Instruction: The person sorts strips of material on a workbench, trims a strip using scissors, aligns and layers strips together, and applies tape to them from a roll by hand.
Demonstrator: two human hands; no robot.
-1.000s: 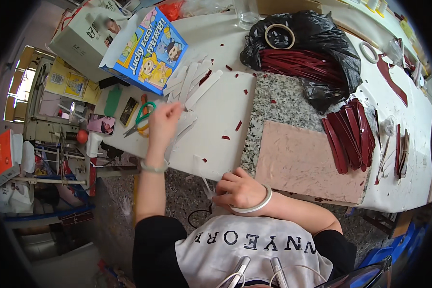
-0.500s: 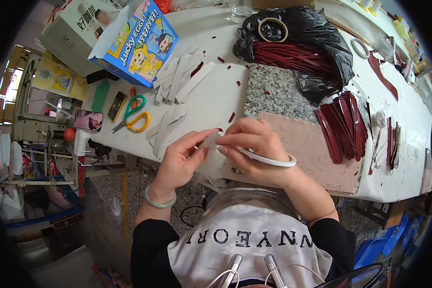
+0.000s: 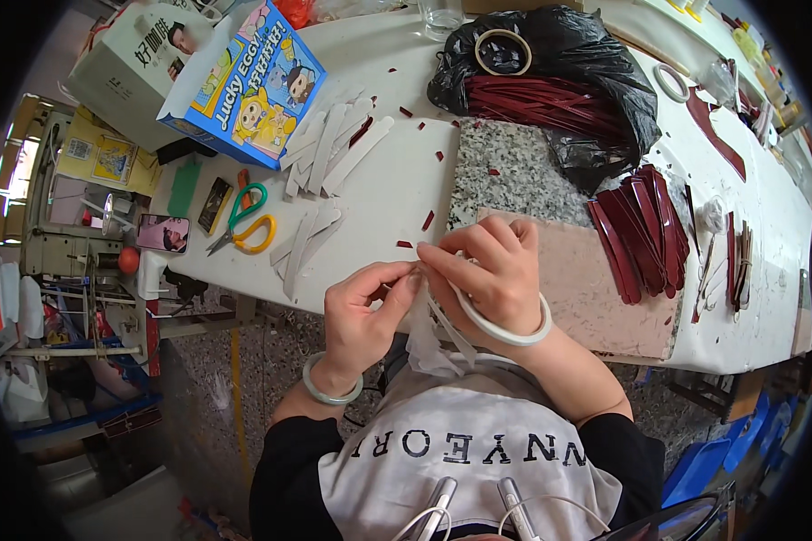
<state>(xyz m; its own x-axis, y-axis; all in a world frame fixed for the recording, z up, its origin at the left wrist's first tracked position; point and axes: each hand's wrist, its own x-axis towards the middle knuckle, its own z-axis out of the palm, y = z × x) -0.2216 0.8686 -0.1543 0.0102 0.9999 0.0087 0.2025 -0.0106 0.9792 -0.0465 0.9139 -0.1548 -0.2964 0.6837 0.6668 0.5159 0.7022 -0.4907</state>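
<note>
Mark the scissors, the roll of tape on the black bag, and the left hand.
scissors (image 3: 240,222), head view, on the green and yellow handles.
roll of tape (image 3: 502,51), head view, on its rim.
left hand (image 3: 363,311), head view, on its back.

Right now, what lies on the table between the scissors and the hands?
In the head view, a few pale strips lie between the scissors and the left hand; otherwise bare white table.

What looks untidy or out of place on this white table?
Small dark red scraps lie scattered over the white table, and white backing paper hangs off its near edge below both hands. Nothing looks damaged.
</note>
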